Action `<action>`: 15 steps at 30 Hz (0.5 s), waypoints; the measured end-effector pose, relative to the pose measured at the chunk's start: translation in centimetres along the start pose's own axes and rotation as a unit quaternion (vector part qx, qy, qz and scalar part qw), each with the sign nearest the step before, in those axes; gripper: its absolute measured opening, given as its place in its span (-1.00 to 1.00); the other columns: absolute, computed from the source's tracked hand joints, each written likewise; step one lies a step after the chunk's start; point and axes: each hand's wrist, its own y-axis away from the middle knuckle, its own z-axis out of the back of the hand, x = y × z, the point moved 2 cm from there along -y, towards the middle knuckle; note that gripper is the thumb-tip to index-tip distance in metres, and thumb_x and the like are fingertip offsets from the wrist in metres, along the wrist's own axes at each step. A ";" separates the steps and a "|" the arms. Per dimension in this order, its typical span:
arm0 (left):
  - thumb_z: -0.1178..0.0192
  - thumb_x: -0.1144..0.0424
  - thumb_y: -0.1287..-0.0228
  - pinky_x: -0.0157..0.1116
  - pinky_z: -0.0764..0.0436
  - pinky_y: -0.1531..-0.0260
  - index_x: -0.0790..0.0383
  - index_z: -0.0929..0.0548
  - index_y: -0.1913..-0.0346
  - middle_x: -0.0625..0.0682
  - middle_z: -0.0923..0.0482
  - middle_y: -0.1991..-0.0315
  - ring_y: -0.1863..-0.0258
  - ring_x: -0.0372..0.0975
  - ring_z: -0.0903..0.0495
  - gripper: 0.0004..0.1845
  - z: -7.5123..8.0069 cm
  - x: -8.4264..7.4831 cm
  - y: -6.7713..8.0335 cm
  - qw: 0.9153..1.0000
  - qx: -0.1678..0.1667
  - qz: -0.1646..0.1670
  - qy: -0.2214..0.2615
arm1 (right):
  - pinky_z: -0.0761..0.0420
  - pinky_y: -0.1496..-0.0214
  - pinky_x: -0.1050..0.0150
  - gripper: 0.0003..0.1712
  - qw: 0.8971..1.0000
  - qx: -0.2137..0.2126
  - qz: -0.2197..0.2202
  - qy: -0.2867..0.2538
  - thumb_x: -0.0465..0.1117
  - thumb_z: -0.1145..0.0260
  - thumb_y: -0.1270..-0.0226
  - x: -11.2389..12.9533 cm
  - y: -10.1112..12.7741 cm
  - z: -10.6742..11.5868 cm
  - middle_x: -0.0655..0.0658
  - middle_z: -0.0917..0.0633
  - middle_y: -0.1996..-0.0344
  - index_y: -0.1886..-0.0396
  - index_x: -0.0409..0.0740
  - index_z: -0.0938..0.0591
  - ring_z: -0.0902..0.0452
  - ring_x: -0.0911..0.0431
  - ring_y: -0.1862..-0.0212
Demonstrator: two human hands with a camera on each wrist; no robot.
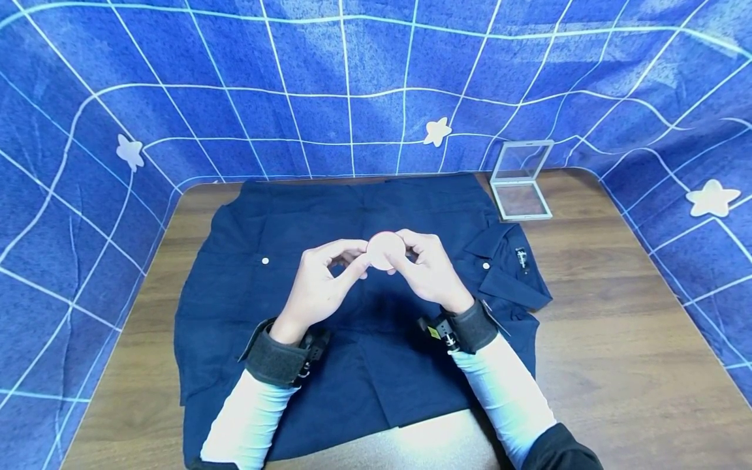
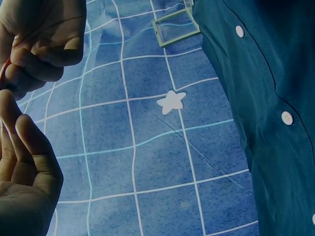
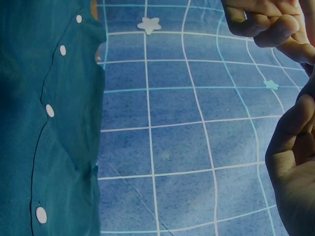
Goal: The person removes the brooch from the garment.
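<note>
Above the shirt, a pale, thin round disc with a red rim (image 1: 386,250) is held up between both hands. My left hand (image 1: 322,281) pinches its left edge between thumb and fingers. On the opposite edge, my right hand (image 1: 433,269) grips it, thumb over the face and fingers curled behind. In the left wrist view only a sliver of red edge shows between the fingers. Beneath lies a dark navy button-up shirt (image 1: 329,209), spread flat with its collar (image 1: 496,241) to the right and white buttons showing.
A clear, pale-framed case (image 1: 521,217) stands hinged open at the back right of the wooden table (image 1: 611,313). Behind and beside the table hangs a blue cloth (image 1: 376,65) with white grid lines and stars. Both wrists wear black straps (image 1: 273,356).
</note>
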 end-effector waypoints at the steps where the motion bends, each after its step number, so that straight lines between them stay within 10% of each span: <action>1: -0.25 0.43 -0.27 -0.29 -0.62 0.33 0.34 -0.71 0.06 0.11 -0.70 0.44 0.47 -0.23 -0.67 -0.80 0.0 0.0 0.0 1.000 0.000 0.001 0.000 | -0.45 0.45 0.36 -0.31 1.000 -0.001 0.000 0.001 0.28 -0.07 -0.42 0.0 0.0 0.0 -0.16 -0.60 0.52 0.29 -0.32 -0.64 -0.49 0.19 0.45; 15: -0.25 0.44 -0.27 -0.31 -0.61 0.34 0.35 -0.70 0.05 0.12 -0.70 0.44 0.47 -0.23 -0.67 -0.79 0.0 -0.1 0.0 1.000 0.000 0.004 0.001 | -0.52 0.45 0.40 -0.34 1.000 -0.029 0.008 0.002 0.20 -0.12 -0.44 0.3 0.1 -0.3 -0.24 -0.60 0.55 0.28 -0.41 -0.64 -0.50 0.24 0.51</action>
